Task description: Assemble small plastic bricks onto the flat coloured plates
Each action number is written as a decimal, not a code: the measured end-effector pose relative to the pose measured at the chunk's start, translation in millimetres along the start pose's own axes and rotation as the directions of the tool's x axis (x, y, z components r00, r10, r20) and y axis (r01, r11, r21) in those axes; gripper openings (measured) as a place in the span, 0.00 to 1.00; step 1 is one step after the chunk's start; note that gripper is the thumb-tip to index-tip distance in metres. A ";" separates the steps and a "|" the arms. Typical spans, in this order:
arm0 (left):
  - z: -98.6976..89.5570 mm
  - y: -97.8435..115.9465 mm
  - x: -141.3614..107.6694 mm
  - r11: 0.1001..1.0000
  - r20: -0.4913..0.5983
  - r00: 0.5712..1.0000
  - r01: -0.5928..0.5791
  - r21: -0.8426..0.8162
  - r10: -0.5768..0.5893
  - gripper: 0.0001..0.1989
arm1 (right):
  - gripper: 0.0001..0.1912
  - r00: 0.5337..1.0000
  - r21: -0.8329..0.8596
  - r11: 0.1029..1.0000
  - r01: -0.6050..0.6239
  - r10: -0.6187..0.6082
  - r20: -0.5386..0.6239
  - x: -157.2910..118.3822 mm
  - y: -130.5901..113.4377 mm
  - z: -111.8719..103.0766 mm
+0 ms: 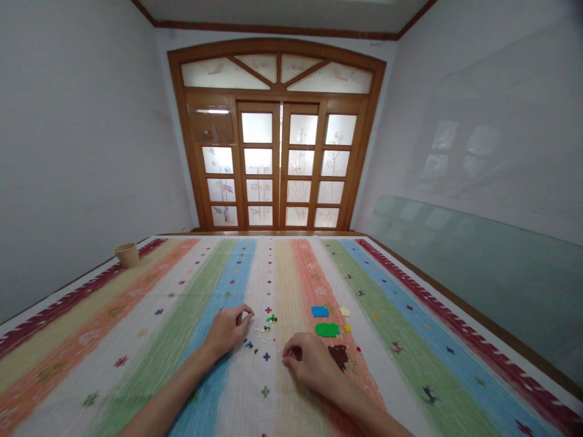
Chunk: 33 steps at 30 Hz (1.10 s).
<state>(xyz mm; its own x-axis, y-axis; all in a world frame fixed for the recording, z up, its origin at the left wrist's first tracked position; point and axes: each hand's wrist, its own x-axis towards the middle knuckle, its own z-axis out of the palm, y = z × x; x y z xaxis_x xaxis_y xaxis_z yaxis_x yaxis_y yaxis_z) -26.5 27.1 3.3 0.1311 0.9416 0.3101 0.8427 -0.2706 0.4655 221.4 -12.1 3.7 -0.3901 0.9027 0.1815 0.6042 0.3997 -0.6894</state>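
Observation:
Loose tiny toy bricks lie on the cloth between my hands: a green and yellow cluster (271, 319), scattered white pieces (264, 329), and a few blue and dark ones (248, 344). To the left of them, my left hand (228, 331) has its thumb and forefinger drawn together near the pile. My right hand (312, 362) rests low to the right of the pile, its thumb and forefinger closed in a pinch. Anything between the fingertips of either hand is too small to make out. Beyond my right hand lie a blue piece (319, 311), a green piece (327, 329) and a brown piece (338, 357), partly hidden by the hand.
A striped tablecloth (182, 328) covers the table. Small cream (345, 311) and yellow (347, 328) pieces and a red bit (358, 349) lie on the right. A paper cup (127, 255) stands at the far left edge. Wooden doors (280, 164) rise behind the table.

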 end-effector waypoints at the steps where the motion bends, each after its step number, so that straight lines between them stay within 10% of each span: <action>1: 0.0 0.1 0.0 1.000 0.007 1.000 0.005 0.002 -0.005 0.15 | 0.08 1.000 0.027 1.000 0.003 -0.002 -0.025 1.0 0.2 -0.4; 26: 0.6 1.7 -2.4 0.999 0.033 0.999 -0.025 0.037 0.024 0.15 | 0.04 0.913 0.172 0.927 0.333 -0.272 -0.303 2.5 -4.3 -14.5; 33: 0.3 2.5 -2.8 0.999 0.041 0.999 -0.037 0.037 0.035 0.15 | 0.06 0.800 -0.087 0.864 0.497 -0.494 -0.341 -1.9 -4.2 -14.3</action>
<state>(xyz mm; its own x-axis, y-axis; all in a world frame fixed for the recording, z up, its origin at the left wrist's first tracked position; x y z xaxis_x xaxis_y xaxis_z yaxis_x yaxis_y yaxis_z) -24.6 23.9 3.3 0.1820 0.9389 0.2923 0.8562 -0.2974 0.4224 229.5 -13.2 16.3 -0.3738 0.5788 0.7248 0.3885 0.8073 -0.4443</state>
